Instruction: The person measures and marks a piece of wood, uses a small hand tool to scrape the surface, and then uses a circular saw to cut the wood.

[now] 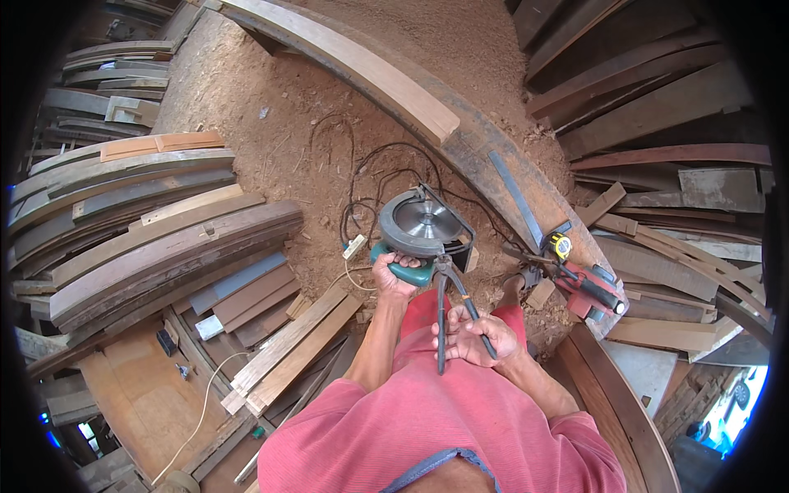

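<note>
My left hand [396, 273] is wrapped around the green handle of a circular saw [398, 220]. The saw is turned so that its round blade [427, 217] faces up, with the grey guard curving around it. In my right hand [475, 333] is a pair of pincers [442, 308], its two dark handles spread apart. One handle rests against my fingers and the other lies by the fingertips. The pincers' jaws touch or overlap the saw's near edge, close to the blade; what they grip there is hidden.
A long board bench [493, 160] curves across the front and right. It carries a wood plank [378, 70], a metal square [518, 197], a yellow tape measure [560, 245] and a red power planer [585, 289]. Cables and a white socket strip [354, 246] lie on sawdust; timber stacks [181, 238] flank me.
</note>
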`<state>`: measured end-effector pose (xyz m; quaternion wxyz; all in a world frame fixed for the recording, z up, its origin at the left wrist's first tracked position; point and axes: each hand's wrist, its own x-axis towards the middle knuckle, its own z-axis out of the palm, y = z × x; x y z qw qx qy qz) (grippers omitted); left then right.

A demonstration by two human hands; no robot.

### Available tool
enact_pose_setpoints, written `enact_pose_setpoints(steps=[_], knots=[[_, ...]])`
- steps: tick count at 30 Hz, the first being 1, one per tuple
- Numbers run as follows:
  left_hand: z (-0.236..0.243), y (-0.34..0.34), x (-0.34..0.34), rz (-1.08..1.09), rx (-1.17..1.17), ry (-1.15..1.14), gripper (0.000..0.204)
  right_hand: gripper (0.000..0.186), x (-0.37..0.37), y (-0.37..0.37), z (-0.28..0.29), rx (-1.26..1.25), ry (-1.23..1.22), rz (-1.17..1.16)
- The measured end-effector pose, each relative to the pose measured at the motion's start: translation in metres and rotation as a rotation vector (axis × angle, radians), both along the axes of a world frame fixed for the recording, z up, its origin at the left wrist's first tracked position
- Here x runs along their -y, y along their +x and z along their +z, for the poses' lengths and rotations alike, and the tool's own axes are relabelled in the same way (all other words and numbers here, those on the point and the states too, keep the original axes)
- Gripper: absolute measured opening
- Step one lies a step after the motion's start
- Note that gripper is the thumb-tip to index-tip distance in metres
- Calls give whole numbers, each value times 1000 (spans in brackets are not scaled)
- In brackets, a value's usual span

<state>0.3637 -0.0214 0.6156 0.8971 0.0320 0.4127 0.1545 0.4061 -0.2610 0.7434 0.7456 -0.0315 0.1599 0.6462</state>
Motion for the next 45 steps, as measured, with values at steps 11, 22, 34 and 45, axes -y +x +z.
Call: enact_pose_setpoints(steps=[11,22,34,45], knots=[[1,-2,3,-21,-15,30,13,38,6,32,19,377,-410,359],[-8,-10,6,16,64,63,11,56,7,13,-2,-32,122,-51],[0,-6,5,-16,69,36,11,30,0,20,22,611,-546,406],[1,-19,3,40,126,69,12,32,34,50,27,1395,-427,581]])
